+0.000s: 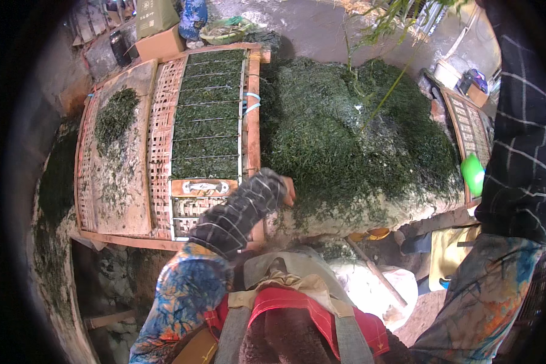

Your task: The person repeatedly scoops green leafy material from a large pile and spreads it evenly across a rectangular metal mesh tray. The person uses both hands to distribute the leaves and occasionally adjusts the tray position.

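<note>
My left hand (pixel 289 191) is beside the right rail of a wooden frame, at the near edge of a mound of dark green shredded plant matter (pixel 318 132). The sleeve hides most of it, so whether it holds anything is unclear. My right hand is out of view; its dark checked sleeve (pixel 518 136) runs up the right edge. Left of my left hand, a long metal-edged mould with cross wires (pixel 207 113) is filled with green matter on a woven bamboo mat (pixel 161 136). A wooden block with a metal handle (pixel 204 187) lies at its near end.
A board (pixel 132 191) with a clump of green matter lies at left. Beyond are a cardboard box (pixel 160 45) and a green basket (pixel 225 32). Leafy stalks (pixel 391 22) hang at upper right. A bright green object (pixel 472 174) and a white bucket (pixel 447 73) are at right.
</note>
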Motion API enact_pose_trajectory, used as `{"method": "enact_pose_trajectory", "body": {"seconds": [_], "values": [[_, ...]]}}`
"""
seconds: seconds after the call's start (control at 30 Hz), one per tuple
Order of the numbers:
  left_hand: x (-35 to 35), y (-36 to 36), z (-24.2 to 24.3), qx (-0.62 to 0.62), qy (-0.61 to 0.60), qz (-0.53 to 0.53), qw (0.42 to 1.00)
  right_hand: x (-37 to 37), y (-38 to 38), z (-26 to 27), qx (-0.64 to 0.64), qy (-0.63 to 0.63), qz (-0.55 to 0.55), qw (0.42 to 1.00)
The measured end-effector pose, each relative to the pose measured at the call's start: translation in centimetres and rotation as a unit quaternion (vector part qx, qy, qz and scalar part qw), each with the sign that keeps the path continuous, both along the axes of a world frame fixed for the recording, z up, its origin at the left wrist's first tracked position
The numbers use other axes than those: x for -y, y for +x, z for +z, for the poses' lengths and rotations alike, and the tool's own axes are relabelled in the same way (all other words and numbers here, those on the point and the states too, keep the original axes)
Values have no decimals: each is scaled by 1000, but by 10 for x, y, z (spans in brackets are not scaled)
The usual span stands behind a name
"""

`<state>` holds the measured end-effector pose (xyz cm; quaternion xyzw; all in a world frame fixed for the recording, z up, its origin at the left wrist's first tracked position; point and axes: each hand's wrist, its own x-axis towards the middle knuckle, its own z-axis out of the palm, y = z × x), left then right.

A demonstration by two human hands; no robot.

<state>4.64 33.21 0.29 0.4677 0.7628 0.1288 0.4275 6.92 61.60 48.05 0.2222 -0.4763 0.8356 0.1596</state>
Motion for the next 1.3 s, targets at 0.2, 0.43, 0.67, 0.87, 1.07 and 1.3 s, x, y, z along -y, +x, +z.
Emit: {"method": "enact_pose_trajectory", "body": {"seconds": [0.2, 0.43, 0.67, 0.87, 1.07, 1.3], "values": [[5, -30, 180, 122, 500, 322, 795, 1, -10, -36, 2, 16, 45, 999], [-86, 13, 194, 25, 541, 134, 830, 3, -37, -130, 122, -128, 103, 979], [-21, 37, 158, -58, 335, 31, 940, 27, 12, -181, 131, 139, -65, 979], [-14, -51, 215, -318, 410, 147, 842, 122, 57, -288, 309, 64, 27, 949], [108, -81, 155, -297, 290, 241, 877, 194, 87, -316, 365, -37, -10, 930], [186, 55, 81, 447, 350, 318, 759, 325, 100, -350, 381, -37, 63, 922]]}}
